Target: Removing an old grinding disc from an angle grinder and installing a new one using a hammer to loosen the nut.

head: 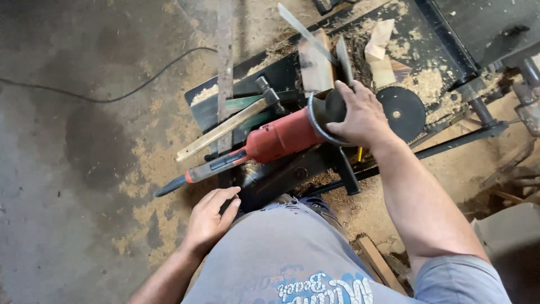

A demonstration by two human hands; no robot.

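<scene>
A red angle grinder [275, 141] lies across a black metal work stand [281, 76], its grey handle and black cord end pointing to the lower left. My right hand [360, 115] grips the grinder's black head by the round guard. My left hand [209, 217] hangs low beside my grey shirt, fingers loosely apart, holding nothing, just below the grinder's handle. A hammer [225, 126] with a pale wooden handle rests on the stand next to the grinder.
A loose black cutting disc [400, 112] lies right of my right hand. Wood offcuts [379, 53] and sawdust cover the stand. A flat metal bar [225, 62] crosses it. A black cable [112, 95] runs over the concrete floor at left. Scrap wood lies at lower right.
</scene>
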